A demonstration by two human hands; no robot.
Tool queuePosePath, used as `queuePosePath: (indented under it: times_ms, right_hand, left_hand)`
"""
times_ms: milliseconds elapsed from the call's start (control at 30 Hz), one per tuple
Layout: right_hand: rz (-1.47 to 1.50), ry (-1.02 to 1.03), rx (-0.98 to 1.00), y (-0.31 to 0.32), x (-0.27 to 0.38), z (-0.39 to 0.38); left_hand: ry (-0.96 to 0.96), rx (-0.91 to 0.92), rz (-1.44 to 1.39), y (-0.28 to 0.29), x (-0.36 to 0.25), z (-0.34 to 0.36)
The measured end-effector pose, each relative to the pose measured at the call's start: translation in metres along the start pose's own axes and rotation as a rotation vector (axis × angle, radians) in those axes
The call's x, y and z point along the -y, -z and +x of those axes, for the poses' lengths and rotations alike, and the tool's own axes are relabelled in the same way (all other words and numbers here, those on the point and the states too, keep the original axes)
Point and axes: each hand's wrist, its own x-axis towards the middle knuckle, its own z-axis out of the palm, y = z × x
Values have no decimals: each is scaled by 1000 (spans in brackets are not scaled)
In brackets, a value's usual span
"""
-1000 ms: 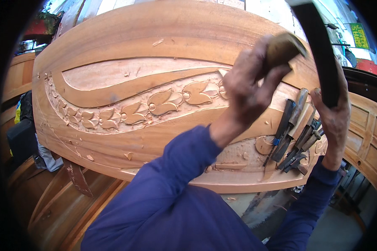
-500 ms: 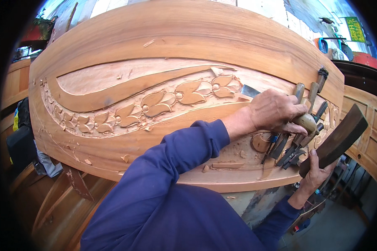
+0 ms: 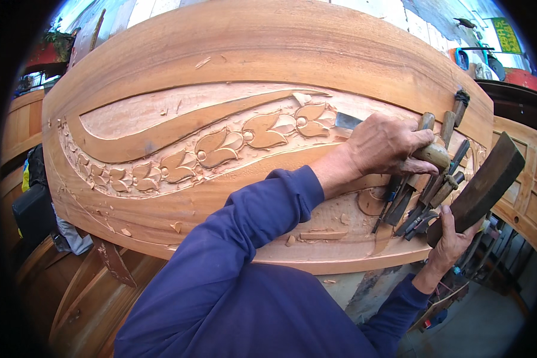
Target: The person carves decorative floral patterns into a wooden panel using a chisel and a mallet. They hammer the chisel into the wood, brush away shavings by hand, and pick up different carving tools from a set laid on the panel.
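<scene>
Row of spare chisels lies on the right end of the carved wooden panel, handles pointing far, blades near; left hand reaches across and covers their upper parts. Loose wood chips scattered over the lower band of the panel. More wooden panels stand to the right and near left, below the work.

Blue sleeve hides the near middle of the panel. Chisel mostly buried in the left hand: only the flat steel blade to the left and the rounded wooden handle end to the right show. Blade tip rests just right of the flower carving. What carries the panel is not visible.

Left hand closed around the chisel. Right hand grips the near end of a dark wooden mallet, which slants up to the right, off the panel's right edge, clear of the chisel handle
</scene>
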Motion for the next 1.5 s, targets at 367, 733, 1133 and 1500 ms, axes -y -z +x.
queuePosePath:
  times_ms: [367,733,1133,1500]
  right_hand:
    - [-112,116,74,-42,9,-9]
    - [33,-129,231,-53,9,-8]
    - [8,21,227,-58,18,4]
    - [-11,-77,143,-64,18,6]
  left_hand:
    - [-10,-63,-44,4,1,3]
    - [59,6,-88,7,4,2]
    - [69,-55,-41,15,3,3]
    - [107,-48,-74,23,6,3]
